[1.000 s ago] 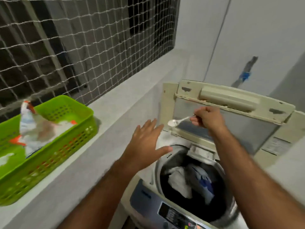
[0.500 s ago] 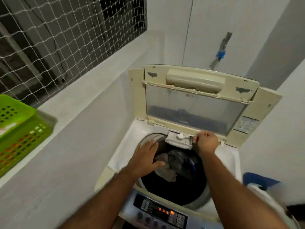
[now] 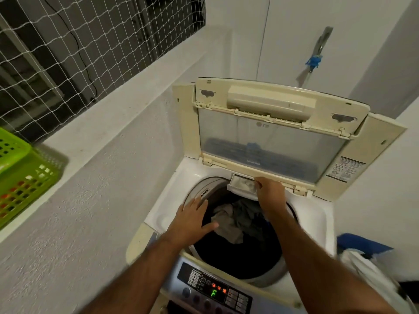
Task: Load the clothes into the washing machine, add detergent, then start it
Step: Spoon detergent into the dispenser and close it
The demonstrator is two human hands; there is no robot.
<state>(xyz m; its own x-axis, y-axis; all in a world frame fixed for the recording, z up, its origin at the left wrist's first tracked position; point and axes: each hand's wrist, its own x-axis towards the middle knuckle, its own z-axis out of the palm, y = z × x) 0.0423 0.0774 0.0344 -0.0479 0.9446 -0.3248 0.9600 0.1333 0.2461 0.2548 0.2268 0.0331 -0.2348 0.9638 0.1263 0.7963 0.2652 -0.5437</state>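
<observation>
Left hand (image 3: pixel 192 219) lies flat, fingers straight and spread, on the grey rim of the drum (image 3: pixel 235 257). Right hand (image 3: pixel 269 192) is curled at the white detergent drawer (image 3: pixel 241 186), fingertips at its edge; what it pinches cannot be told. Washer (image 3: pixel 158 214) is a top-loader, white plastic; its yellowed lid (image 3: pixel 272 128) with clear panel stands upright at the back. Clothes (image 3: pixel 238 219), crumpled grey and dark fabric, sit inside the round drum. Panel (image 3: pixel 215 288) shows a green F. Green perforated basket (image 3: pixel 20 175) rests on the concrete ledge (image 3: pixel 108 114)
</observation>
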